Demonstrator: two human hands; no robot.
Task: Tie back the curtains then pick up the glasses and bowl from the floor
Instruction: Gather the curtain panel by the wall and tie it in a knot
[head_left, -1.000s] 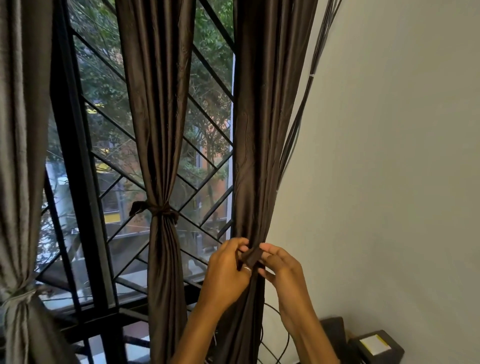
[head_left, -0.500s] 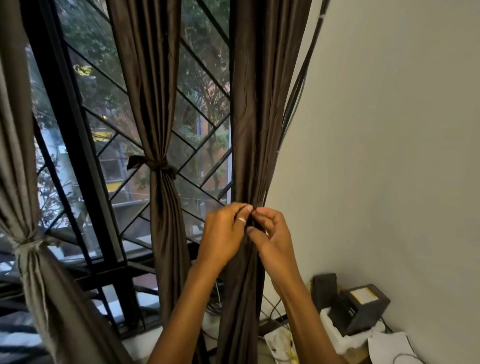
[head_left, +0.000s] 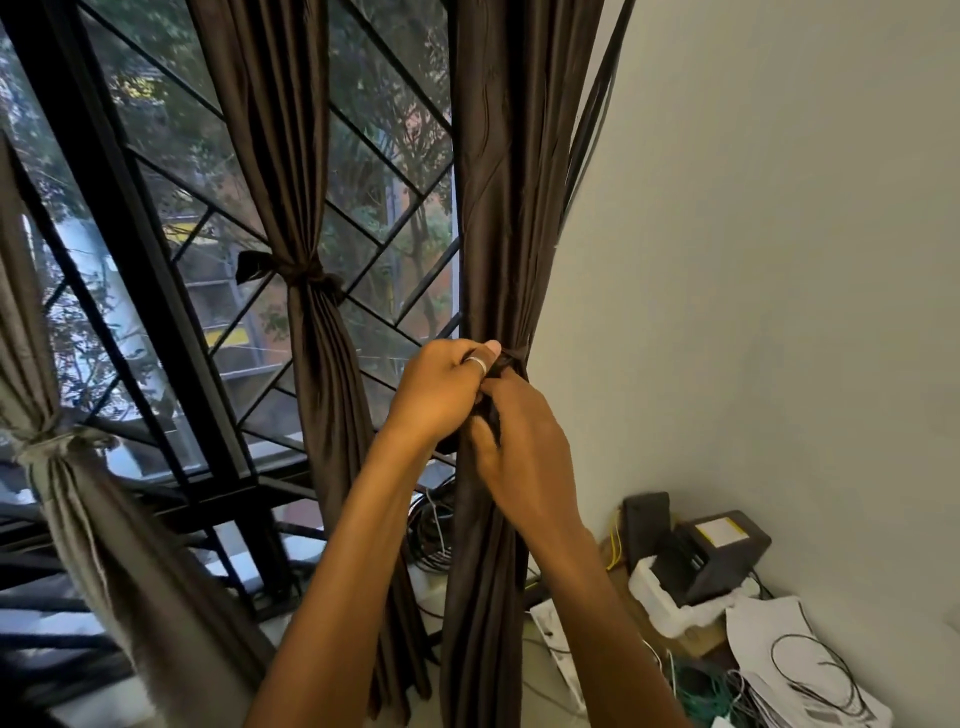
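1. Pale plain wall (head_left: 753, 260) fills the right side, and a window with a black diagonal grille (head_left: 156, 291) fills the left, with trees and buildings beyond the glass.
2. Three curtains hang at the window. The grey curtain (head_left: 78, 519) at far left is cinched by a tie of its own colour. The middle brown curtain (head_left: 291, 156) is gathered at mid-height by a knotted tie-back (head_left: 306, 278).
3. The right brown curtain (head_left: 498, 182) hangs at the window's right edge, just beside the wall, and is bunched narrow where both hands meet on it.
4. The left hand (head_left: 441, 389) has its fingers curled, pinching a dark fabric strip (head_left: 491, 415) against the front of the right brown curtain. A silver ring (head_left: 477, 364) shows on one finger.
5. The right hand (head_left: 519, 452) sits just below, touching the left hand, and its fingers are curled in on the same strip. Its fingertips are hidden, so the exact grip cannot be made out.
6. Only a short piece of the strip shows between the hands. Whether it is knotted cannot be told.
7. Thin black cables (head_left: 592, 130) run down between this curtain and the wall.
8. In the floor corner, a black device (head_left: 727, 556) with a yellow label rests on a white block (head_left: 654, 587), beside loose papers (head_left: 769, 644) and a green cable (head_left: 701, 696). A black cable coil (head_left: 434, 525) lies behind the curtain.
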